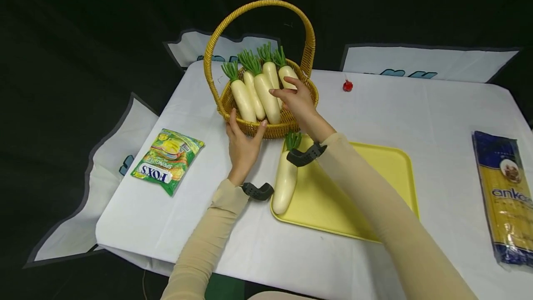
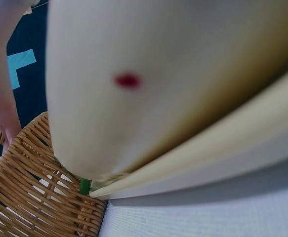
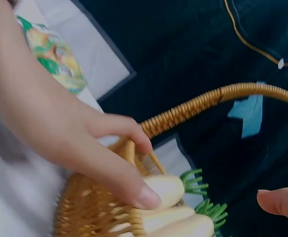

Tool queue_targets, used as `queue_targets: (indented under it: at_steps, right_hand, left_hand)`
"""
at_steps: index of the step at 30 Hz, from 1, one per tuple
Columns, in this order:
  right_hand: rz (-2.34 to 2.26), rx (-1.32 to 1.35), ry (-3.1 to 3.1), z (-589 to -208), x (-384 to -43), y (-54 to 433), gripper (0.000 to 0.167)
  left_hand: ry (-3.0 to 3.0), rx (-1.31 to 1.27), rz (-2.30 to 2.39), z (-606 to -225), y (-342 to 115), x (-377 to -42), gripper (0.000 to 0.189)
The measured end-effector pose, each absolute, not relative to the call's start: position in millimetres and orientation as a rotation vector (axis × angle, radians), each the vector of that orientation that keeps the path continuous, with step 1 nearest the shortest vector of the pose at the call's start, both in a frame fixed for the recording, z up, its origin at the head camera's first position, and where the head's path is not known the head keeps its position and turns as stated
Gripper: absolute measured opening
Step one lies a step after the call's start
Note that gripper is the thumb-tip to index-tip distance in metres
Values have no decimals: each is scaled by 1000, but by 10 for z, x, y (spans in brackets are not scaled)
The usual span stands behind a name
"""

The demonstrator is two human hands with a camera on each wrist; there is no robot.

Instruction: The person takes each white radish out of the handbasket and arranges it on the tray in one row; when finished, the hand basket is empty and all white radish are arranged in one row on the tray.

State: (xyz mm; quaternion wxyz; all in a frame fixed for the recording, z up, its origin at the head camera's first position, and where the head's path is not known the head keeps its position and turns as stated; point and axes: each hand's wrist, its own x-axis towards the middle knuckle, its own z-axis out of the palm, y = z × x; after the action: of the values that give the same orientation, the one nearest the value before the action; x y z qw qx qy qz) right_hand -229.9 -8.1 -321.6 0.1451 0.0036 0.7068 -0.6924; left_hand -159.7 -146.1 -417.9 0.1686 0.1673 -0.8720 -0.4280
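A wicker basket (image 1: 266, 129) with a tall arched handle stands at the back of the table, holding several white radishes (image 1: 242, 101) with green stalks. My left hand (image 1: 243, 149) grips its front rim; in the right wrist view the thumb (image 3: 146, 196) laps over the rim beside the radishes. Over the basket's right side is my right hand (image 1: 297, 101), thumb and fingers spread, overlapping the rightmost radishes. Nothing shows between its fingers. Another white radish (image 1: 285, 184) lies along the left edge of a yellow tray (image 1: 354, 207), under the right wrist.
A green soup packet (image 1: 168, 161) lies on the left of the white table (image 1: 441, 119). At the right edge is a blue and yellow pasta packet (image 1: 505, 198). A small red object (image 1: 347, 85) sits toward the back. My right sleeve (image 2: 99, 98) fills much of the left wrist view.
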Motion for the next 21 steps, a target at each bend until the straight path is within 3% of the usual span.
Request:
queue_targets:
  at_steps: [9, 21]
  right_hand:
    - [-1715, 60, 2193, -3267, -2587, -257, 73]
    - [-1600, 24, 2152, -3552, -2688, -247, 92]
  left_hand:
    - [-2473, 475, -1204, -4161, -1465, -1605, 94]
    - [-2478, 468, -1155, -4189, -1451, -1592, 92]
